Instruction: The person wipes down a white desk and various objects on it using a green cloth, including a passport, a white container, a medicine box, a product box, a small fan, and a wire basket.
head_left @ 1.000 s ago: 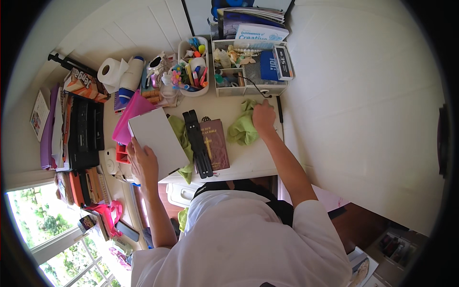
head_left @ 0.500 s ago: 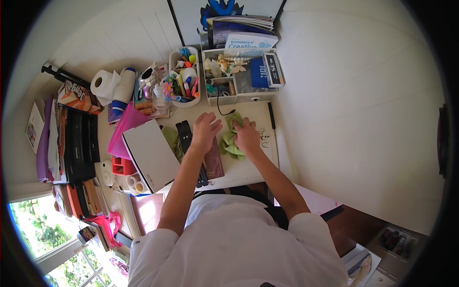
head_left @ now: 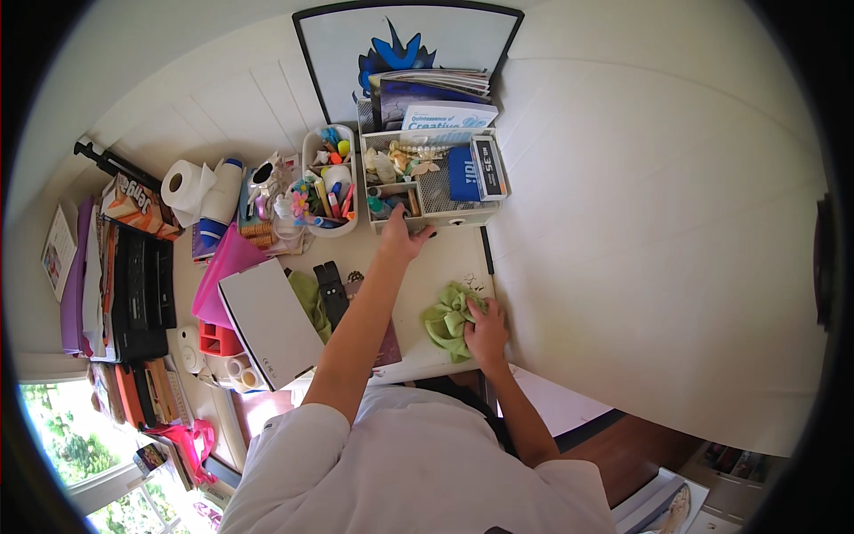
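Observation:
My left hand reaches to the small front compartment of the white mesh desk organizer. Its fingers are closed at the compartment's edge, and the dark end of a black cable pokes out beside them. Most of the cable is hidden by the hand. On the right of the desk, my right hand grips a crumpled light-green cloth, pressing it to the white desktop.
Left of my left forearm lie a black strap-like item, a dark red book and a white box. A pen holder adjoins the organizer. A pink folder and paper roll stand farther left; a wall bounds the right.
My left hand has moved forward to the organizer, where the cable hung down. My right hand has drawn the green cloth nearer and rightward, bunching it up. The view has shifted too.

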